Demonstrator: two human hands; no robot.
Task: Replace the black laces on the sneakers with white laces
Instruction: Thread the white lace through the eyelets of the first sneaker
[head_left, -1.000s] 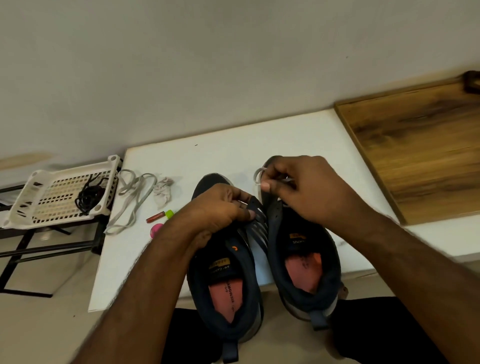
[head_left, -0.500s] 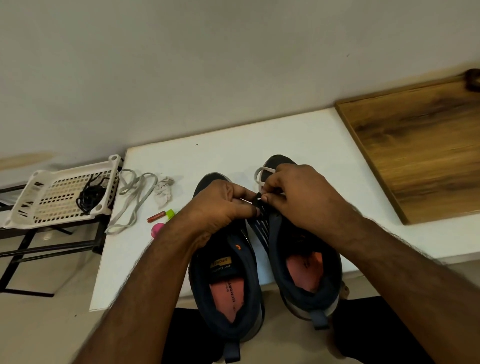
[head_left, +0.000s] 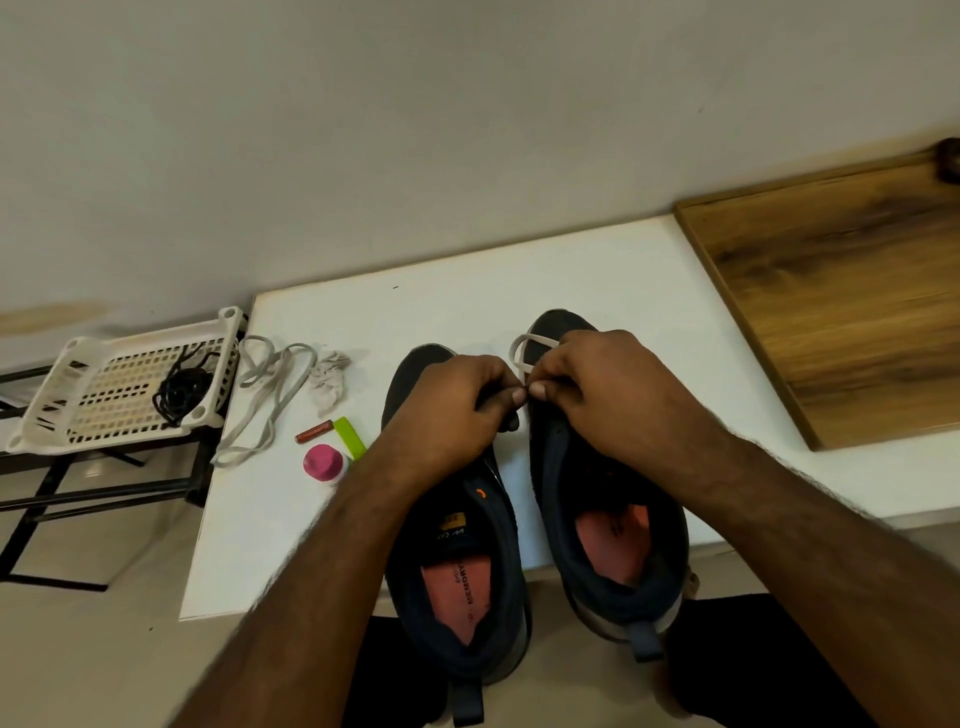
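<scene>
Over white table (head_left: 597, 270), both hands (head_left: 447, 405) (head_left: 597, 395) now pinch white lace (head_left: 522, 348), closer together.

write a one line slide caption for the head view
Both hands, left and right, pinch a white flat lace over the right dark navy sneaker on the white table.

A white table (head_left: 597, 270) carries two dark sneakers (head_left: 457, 571) side by side at its near edge, heels overhanging. To their left lie a loose white lace (head_left: 270, 395), a crumpled cloth (head_left: 327, 376), a small red battery (head_left: 313, 431), a green piece (head_left: 349, 435) and a pink cap (head_left: 322, 461). A wooden board (head_left: 852, 291) lies at the right.
</scene>
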